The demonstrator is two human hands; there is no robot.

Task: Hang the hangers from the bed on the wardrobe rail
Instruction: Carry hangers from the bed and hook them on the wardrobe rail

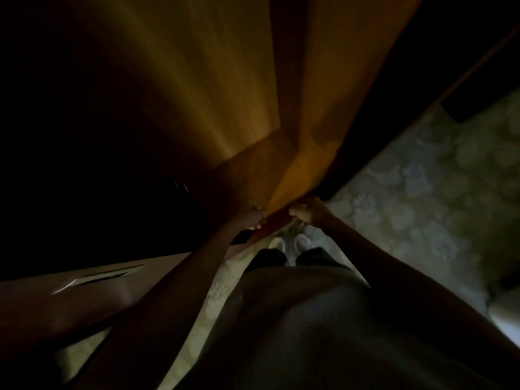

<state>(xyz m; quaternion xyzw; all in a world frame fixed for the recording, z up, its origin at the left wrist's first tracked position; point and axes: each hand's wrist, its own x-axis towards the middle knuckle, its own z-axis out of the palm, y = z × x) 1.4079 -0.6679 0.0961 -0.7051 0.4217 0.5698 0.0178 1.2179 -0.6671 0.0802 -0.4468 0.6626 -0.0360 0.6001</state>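
Observation:
The scene is very dark. I stand right in front of a wooden wardrobe [197,94]. An orange-brown wardrobe door [332,108] hangs edge-on before me. My left hand [254,220] grips the low edge of that door from the left, fingers curled under it. My right hand [306,211] holds the same edge from the right, fingers curled round it. No hanger and no rail shows; the wardrobe's inside to the left is black.
Another wooden door panel [70,299] with a slot handle [104,278] juts in at the lower left. A pale flower-patterned floor [422,192] spreads to the right, and my white shoes [289,243] stand on it. A pale object [506,319] sits at the right edge.

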